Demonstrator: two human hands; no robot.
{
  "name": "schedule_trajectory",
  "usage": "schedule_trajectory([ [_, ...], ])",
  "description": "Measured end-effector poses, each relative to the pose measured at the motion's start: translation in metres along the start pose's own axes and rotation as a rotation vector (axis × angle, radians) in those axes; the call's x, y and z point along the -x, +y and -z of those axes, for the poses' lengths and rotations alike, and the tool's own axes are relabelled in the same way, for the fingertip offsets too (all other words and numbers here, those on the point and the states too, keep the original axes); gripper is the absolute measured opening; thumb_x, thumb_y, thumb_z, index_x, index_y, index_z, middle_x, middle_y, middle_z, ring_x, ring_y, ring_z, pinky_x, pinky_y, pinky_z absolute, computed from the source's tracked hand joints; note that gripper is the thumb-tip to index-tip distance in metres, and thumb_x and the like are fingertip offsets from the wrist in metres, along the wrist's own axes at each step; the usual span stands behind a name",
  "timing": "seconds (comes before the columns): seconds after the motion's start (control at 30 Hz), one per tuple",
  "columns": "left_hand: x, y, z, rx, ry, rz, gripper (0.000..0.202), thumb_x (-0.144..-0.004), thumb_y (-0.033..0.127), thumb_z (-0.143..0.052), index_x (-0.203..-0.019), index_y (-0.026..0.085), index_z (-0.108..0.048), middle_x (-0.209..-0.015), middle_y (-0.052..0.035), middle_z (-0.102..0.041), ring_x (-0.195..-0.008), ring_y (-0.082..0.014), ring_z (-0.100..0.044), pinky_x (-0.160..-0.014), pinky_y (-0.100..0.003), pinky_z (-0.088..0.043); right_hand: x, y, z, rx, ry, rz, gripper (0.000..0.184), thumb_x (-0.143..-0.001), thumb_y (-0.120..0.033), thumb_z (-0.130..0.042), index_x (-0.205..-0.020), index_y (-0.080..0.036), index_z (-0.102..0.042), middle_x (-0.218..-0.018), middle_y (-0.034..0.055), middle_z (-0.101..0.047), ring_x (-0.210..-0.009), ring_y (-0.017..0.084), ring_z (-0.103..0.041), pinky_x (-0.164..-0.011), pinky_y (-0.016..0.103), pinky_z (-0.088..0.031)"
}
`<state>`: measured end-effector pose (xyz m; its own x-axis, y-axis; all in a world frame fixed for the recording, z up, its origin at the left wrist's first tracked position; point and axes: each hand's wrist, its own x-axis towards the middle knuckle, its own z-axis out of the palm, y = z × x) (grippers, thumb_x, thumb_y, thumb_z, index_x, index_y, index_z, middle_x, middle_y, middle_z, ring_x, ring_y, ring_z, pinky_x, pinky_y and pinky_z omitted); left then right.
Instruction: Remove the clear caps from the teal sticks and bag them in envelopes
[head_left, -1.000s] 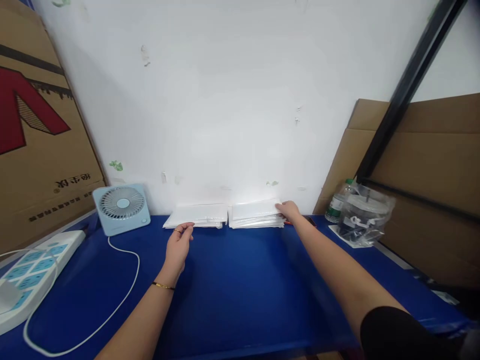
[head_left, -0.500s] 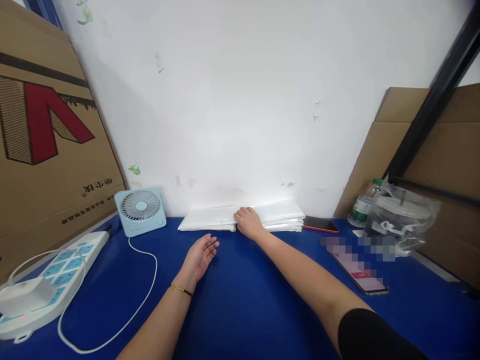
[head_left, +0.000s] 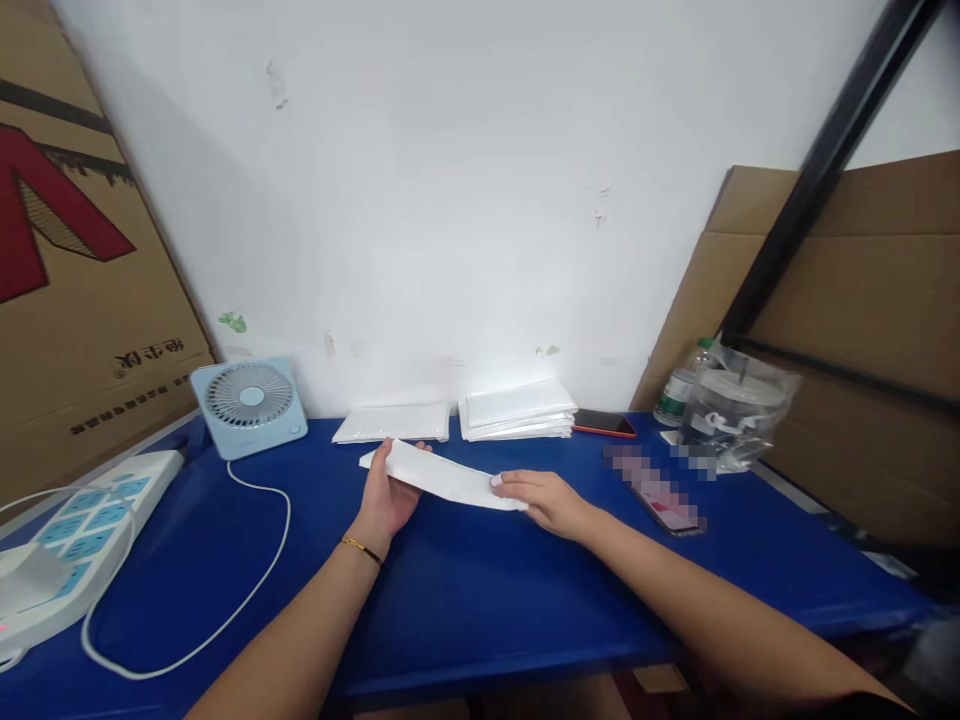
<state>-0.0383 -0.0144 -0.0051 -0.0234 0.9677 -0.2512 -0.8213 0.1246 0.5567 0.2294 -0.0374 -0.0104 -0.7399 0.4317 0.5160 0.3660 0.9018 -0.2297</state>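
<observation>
A long, flat white packet (head_left: 446, 476), folded or wrapped, is held between my two hands above the table. My left hand (head_left: 386, 505) grips its left end, thumb on top and fingers beneath. At the other end my right hand (head_left: 546, 498) pinches the packet with the thumb hidden from sight. Behind it, against the wall, lie one low pile of similar white packets (head_left: 391, 424) and a taller, slightly uneven pile of white packets (head_left: 517, 412) to its right.
On the blue table (head_left: 480, 600), a light blue fan (head_left: 250, 405) and a white power strip (head_left: 82, 530) with a cable stand left. At right lie a red-edged phone (head_left: 604, 424), another phone (head_left: 664, 495), a bottle (head_left: 677, 395) and a bagged container (head_left: 731, 415). Cardboard (head_left: 97, 300) flanks the left.
My right hand has left the piles by the wall, and a white packet is now held nearer to me. The left hand has closed on its left end. The view has shifted slightly.
</observation>
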Motion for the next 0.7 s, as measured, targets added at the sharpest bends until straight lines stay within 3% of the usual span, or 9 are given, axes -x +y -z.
schedule_trajectory([
  [0.07,0.001,-0.004,-0.007,-0.002,0.067,-0.105,0.026,-0.076,0.03,-0.062,-0.1,0.021,-0.057,-0.091,-0.005,-0.065,-0.091,-0.0204,-0.064,-0.077,-0.032,-0.052,0.018,-0.005,0.003,-0.013,-0.074,-0.061,0.035,-0.087,-0.015,-0.041,-0.118,-0.022,-0.057,-0.121,0.0075,-0.058,-0.117,0.018,-0.051,-0.1,0.033,-0.041],
  [0.13,0.005,-0.007,-0.016,-0.023,0.059,-0.226,0.028,-0.075,0.026,-0.064,-0.102,0.023,-0.058,-0.086,-0.0018,-0.064,-0.091,-0.0179,-0.064,-0.077,-0.028,-0.051,0.029,-0.007,0.007,-0.055,-0.092,-0.189,0.039,-0.084,-0.024,-0.052,-0.123,-0.023,-0.053,-0.125,0.008,-0.055,-0.119,0.021,-0.049,-0.102,0.037,-0.039],
  [0.27,0.021,-0.009,-0.04,-0.141,-0.067,-0.433,0.042,-0.069,0.026,-0.07,-0.109,0.025,-0.057,-0.089,0.0001,-0.064,-0.094,-0.0171,-0.062,-0.078,-0.027,-0.049,0.038,-0.005,0.016,-0.197,-0.072,-0.46,0.096,-0.06,-0.045,-0.076,-0.141,-0.023,-0.028,-0.14,0.0128,-0.038,-0.126,0.029,-0.039,-0.103,0.045,-0.035],
  [0.33,0.031,-0.009,-0.054,-0.204,-0.13,-0.509,0.045,-0.067,0.027,-0.071,-0.11,0.024,-0.057,-0.091,-0.0003,-0.064,-0.096,-0.0179,-0.062,-0.08,-0.028,-0.048,0.04,-0.003,0.019,-0.254,-0.083,-0.523,0.108,-0.055,-0.05,-0.077,-0.143,-0.024,-0.021,-0.143,0.0136,-0.034,-0.128,0.031,-0.035,-0.104,0.047,-0.032],
  [0.53,0.051,0.0,-0.087,-0.363,-0.3,-0.611,0.048,-0.068,0.03,-0.07,-0.113,0.024,-0.054,-0.095,-0.0015,-0.063,-0.099,-0.0211,-0.06,-0.087,-0.035,-0.046,0.042,0.002,0.016,-0.306,-0.104,-0.552,0.11,-0.054,-0.053,-0.077,-0.144,-0.024,-0.02,-0.143,0.013,-0.034,-0.129,0.031,-0.034,-0.105,0.047,-0.029],
  [0.7,0.06,0.012,-0.105,-0.394,-0.32,-0.682,0.053,-0.067,0.032,-0.07,-0.116,0.022,-0.052,-0.098,-0.0037,-0.062,-0.101,-0.0227,-0.059,-0.089,-0.037,-0.044,0.034,0.001,0.012,-0.238,-0.178,-0.553,0.114,-0.051,-0.058,-0.075,-0.144,-0.023,-0.02,-0.146,0.0139,-0.027,-0.134,0.035,-0.023,-0.107,0.052,-0.023],
])
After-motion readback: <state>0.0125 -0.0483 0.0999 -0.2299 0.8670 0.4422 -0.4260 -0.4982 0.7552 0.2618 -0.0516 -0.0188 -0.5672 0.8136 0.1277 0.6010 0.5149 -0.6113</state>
